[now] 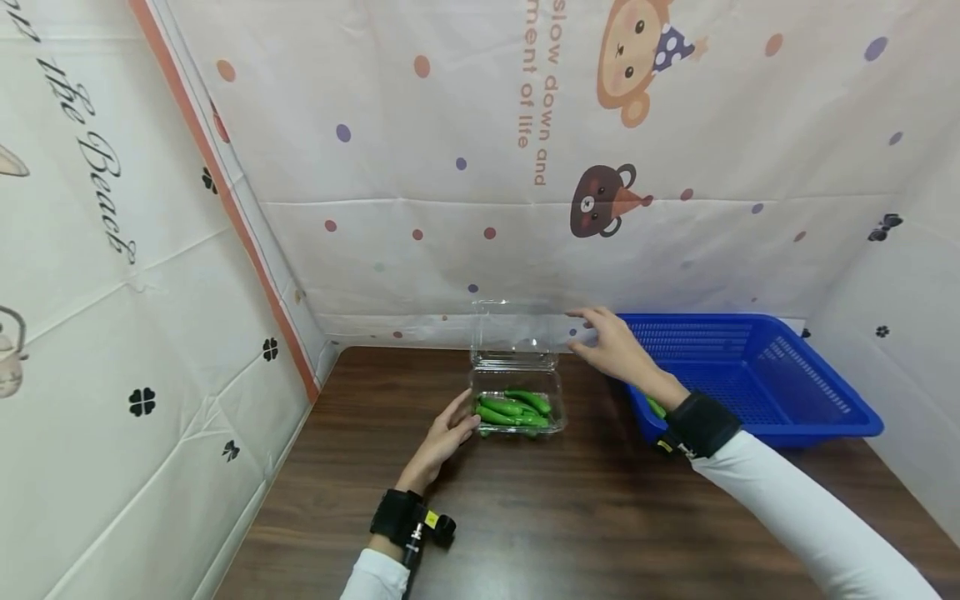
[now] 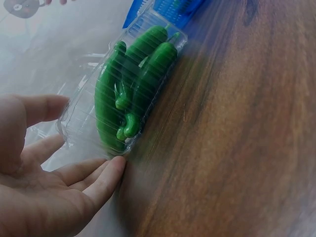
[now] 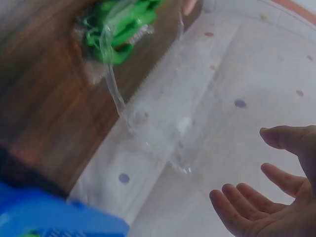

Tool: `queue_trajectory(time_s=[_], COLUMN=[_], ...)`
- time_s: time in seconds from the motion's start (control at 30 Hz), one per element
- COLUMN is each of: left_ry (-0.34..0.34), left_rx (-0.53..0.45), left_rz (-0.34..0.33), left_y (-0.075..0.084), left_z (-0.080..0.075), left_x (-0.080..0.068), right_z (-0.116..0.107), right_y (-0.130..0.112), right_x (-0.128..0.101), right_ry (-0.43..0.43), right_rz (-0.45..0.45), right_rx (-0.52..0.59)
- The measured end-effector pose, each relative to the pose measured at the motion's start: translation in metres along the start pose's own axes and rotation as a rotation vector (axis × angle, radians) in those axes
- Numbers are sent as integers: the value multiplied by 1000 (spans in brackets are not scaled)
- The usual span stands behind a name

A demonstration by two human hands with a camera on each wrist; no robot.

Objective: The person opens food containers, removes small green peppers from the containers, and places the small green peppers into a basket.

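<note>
peppers (image 1: 513, 411) in clear box (image 1: 559, 402), lid (image 1: 513, 329) unclosed, green piece (image 1: 656, 407) left in blue basket (image 1: 795, 432), right; left hand (image 1: 442, 440) at box, right hand (image 1: 621, 352) near lid, both wide-fingered.

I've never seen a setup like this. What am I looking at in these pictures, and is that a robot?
No robot here: these are a person's two bare hands. The wide picture comes from a camera worn on the head, looking forward and down. The other two come from cameras on the wrists, one following each hand; black wristbands show in the wide picture.

On the brown wooden table sits a clear plastic box with its lid raised. Green peppers lie inside. To the right is a blue basket.

The left hand touches the box's left end. The right hand is near the lid, fingers apart, gripping nothing.
</note>
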State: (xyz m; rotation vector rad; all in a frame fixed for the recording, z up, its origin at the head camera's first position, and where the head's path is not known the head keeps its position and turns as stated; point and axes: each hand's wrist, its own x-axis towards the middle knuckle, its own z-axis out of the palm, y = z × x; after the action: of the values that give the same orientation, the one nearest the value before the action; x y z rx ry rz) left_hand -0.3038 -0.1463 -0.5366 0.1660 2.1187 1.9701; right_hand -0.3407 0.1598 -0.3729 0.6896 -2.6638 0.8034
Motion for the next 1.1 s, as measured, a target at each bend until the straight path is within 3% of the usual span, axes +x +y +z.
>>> queue_trajectory(time_s=[0.43,0.7,1.1], left_ry=[-7,-8,-9], left_rx=[1,0,8], left_rz=[14,28,10], left_y=[-1,-2,0], left_z=[2,0,-1], left_x=[1,3,5], right_z=[46,75,124], right_y=[-10,-12,-12], right_x=[-2,-5,-10], right_ry=[-68,-143,-208], right_rz=[-11,45,-16], right_rx=[38,72,151])
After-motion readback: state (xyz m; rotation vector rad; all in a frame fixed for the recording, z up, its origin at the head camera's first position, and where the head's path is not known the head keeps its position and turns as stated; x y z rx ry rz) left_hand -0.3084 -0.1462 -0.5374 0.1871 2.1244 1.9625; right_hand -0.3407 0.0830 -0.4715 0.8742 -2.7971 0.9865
